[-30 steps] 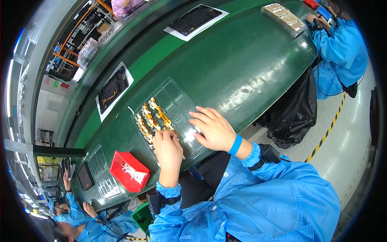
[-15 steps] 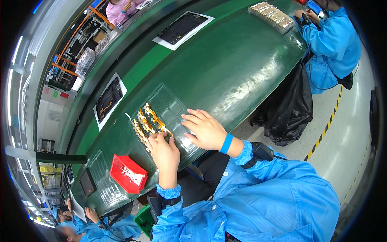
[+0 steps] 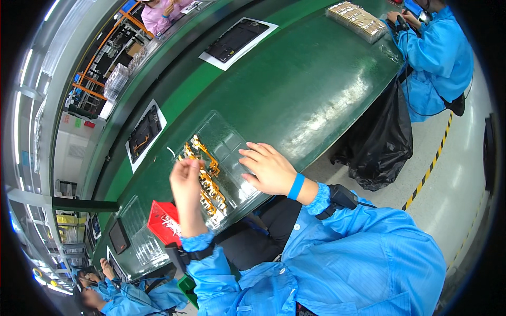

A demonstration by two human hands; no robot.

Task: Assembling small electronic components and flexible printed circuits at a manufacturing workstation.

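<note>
My left hand is raised over the left edge of a clear plastic tray, thumb and fingers pinched together. Whatever may be between its fingertips is too small to make out. Inside the tray lie rows of orange-and-white flex cables, partly hidden behind that hand. My right hand rests against the tray's right side with its fingers stretched out, holding nothing. Close to my left wrist stands a red bin with small white strips in it, partly covered by my forearm.
Another clear tray sits left of the bin. Black panels on white sheets lie along the far strip. A stack of filled trays is at the far right beside a co-worker. A black bag hangs at the table edge.
My left hand has lifted from the near cables and moved left, its fingers now pinched, uncovering the near rows. The right hand has stayed in place.
</note>
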